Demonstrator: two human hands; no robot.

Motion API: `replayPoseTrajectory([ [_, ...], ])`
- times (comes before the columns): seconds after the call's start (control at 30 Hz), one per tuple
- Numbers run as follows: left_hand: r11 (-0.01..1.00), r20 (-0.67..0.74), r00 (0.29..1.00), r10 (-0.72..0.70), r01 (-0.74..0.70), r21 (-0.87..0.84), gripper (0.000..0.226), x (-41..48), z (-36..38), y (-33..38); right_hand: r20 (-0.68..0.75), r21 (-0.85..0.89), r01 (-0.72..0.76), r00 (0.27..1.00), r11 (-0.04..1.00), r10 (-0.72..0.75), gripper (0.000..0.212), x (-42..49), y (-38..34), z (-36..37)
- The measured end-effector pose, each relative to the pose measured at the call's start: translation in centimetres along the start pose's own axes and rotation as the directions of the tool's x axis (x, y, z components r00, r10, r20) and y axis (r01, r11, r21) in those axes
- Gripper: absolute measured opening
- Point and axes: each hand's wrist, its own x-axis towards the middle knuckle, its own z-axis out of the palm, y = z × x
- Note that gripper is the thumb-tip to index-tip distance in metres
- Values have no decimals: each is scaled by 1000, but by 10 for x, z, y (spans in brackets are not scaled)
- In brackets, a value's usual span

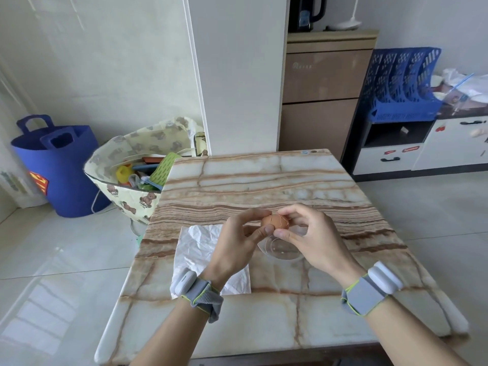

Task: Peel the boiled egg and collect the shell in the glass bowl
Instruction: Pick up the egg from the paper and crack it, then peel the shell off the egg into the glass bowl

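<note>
A brown boiled egg (pixel 274 222) with fine cracks across its shell is held in the air over the glass bowl (pixel 284 250). My left hand (pixel 239 245) grips its left end between thumb and fingers. My right hand (pixel 310 237) pinches its right side, thumb below and fingertips on top. The clear bowl stands on the marble table (pixel 264 180) just beneath both hands; part of it is hidden by my fingers.
A crumpled white tissue (pixel 196 247) lies on the table left of the bowl, under my left wrist. A bear-print bag (pixel 132 186) full of items and a blue bucket (pixel 60 170) stand on the floor to the left. Cabinets stand behind the table.
</note>
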Motion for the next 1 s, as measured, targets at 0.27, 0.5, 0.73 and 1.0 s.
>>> replayPoseTrajectory([
  [0.27, 1000, -23, 1000, -17, 17, -10, 29, -1, 5, -4, -26, -21, 9, 1000, 1000, -10, 21, 0, 16, -13],
  [0.5, 1000, -14, 1000, -24, 24, -11, 30, -4, 4, -5, -144, -351, 8, 988, 936, -62, 17, 1, 38, -9],
  [0.73, 1000, -5, 1000, -9, 9, 11, 30, -5, 1, -6, -161, -293, -43, 987, 955, -5, 17, 0, 39, -4],
  [1.0, 1000, -5, 1000, -10, 10, 0, 30, -7, -5, -8, -126, -244, -59, 992, 968, 29, 18, -2, 31, 10],
])
